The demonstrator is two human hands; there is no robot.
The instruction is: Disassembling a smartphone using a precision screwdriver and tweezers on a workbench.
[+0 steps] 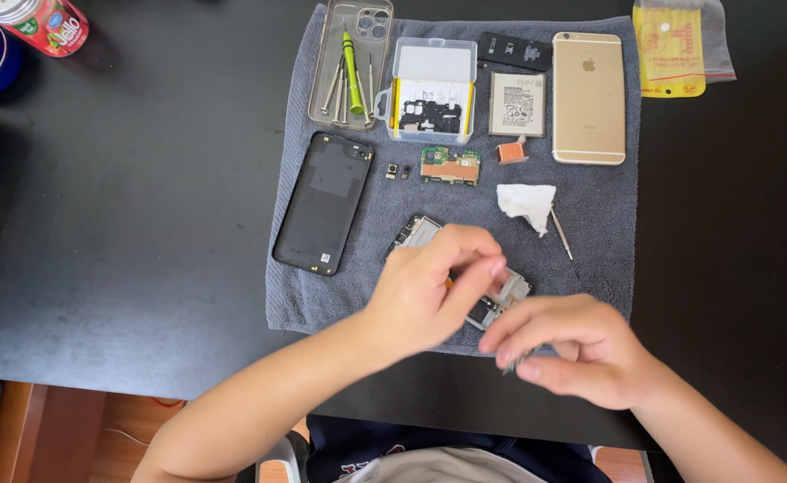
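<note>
An opened phone body (416,233) lies tilted on a grey towel (599,233), mostly hidden under my hands. My left hand (433,286) rests on it with fingers curled, pinching something small I cannot make out. My right hand (572,344) hovers at the towel's near edge, fingers pinched on a small dark part near the phone's lower end. A slim metal tool (561,234) lies just right of the phone, beside a crumpled white tissue (527,204).
On the towel: a black back cover (323,203), a green circuit board (450,165), a clear case with screwdrivers (350,67), a plastic parts box (432,89), two batteries (516,105), a gold phone (588,97). A yellow packet (671,49) and jars (17,36) sit on the black table.
</note>
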